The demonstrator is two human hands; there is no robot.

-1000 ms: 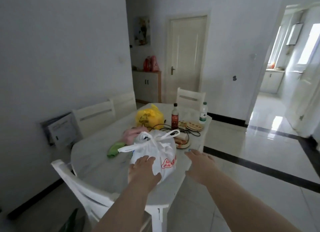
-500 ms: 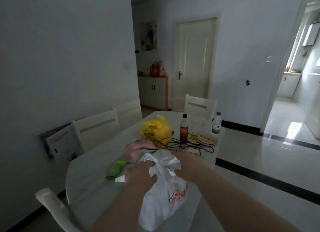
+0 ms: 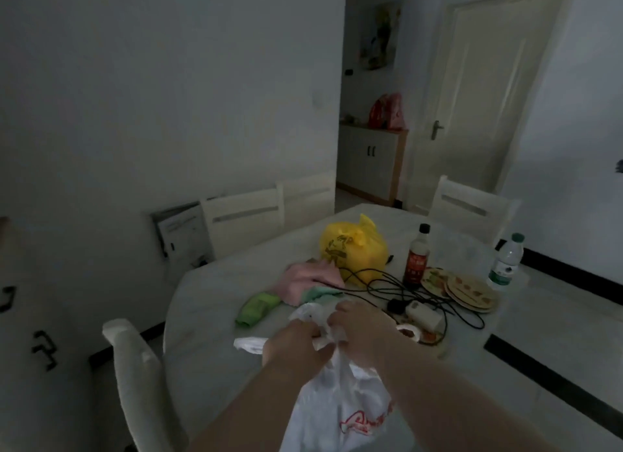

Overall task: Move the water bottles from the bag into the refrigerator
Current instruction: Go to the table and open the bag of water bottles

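A white plastic bag [image 3: 340, 414] with a red logo stands on the near edge of the pale round table [image 3: 209, 320]. My left hand [image 3: 296, 345] and my right hand [image 3: 362, 330] both pinch the knotted handles at the bag's top. What the bag holds is hidden. One clear water bottle [image 3: 505, 261] with a green cap stands upright at the table's far right edge, apart from both hands. No refrigerator is in view.
On the table lie a tied yellow bag [image 3: 350, 249], pink and green cloths [image 3: 303, 281], a dark sauce bottle [image 3: 417, 258], stacked coasters [image 3: 467, 291], black cables with a white charger [image 3: 423, 313]. White chairs [image 3: 141, 377] ring the table. A closed door [image 3: 478, 91] is behind.
Both hands went from resting on the bag's sides to gripping its knotted top. The view has moved closer and swung left, and the bright doorway on the right is out of frame.
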